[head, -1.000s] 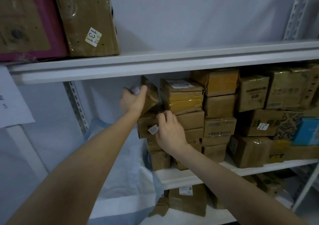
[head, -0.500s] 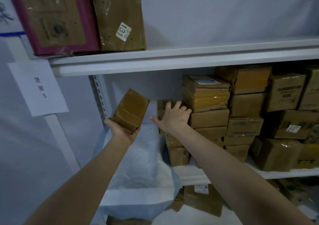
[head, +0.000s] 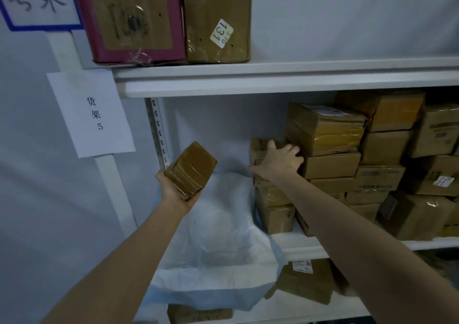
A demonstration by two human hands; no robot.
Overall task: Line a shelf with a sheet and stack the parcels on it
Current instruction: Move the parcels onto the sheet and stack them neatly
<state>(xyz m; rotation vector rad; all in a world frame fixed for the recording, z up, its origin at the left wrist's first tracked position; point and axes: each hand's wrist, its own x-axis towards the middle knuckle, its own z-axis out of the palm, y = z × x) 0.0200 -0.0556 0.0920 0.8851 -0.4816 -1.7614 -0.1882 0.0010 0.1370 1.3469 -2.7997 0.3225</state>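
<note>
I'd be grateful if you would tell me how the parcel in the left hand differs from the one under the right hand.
The small parcel is held in the air by the left hand, tilted, clear of the stack. The stacked parcel sits level among other boxes, with the right hand laid flat on it, not closed round it. The held one looks smaller. Both are brown and wrapped in tape.

The single camera sat on the person's head and faced the white shelving head-on from close range, tilted slightly upward so the upper shelf's front edge (head: 285,82) crossed above the middle of the view. The left upright with its paper sign (head: 92,112) stood at the left edge. Both forearms reached in from the bottom corners toward the middle shelf (head: 308,243). No second view existed to share the scene.
</note>
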